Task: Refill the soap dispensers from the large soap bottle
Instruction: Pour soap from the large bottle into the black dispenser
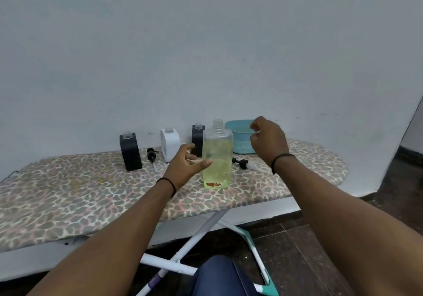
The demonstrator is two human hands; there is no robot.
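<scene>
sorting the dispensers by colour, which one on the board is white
The middle dispenser of the three is white; the left one and the one behind the large bottle are black.

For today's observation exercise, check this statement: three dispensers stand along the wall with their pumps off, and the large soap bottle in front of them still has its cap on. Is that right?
Not quite. The head view shows the large soap bottle with its cap off, its threaded neck bare. The rest holds: three dispensers, black, white and black, stand along the wall with their pumps off.
</scene>
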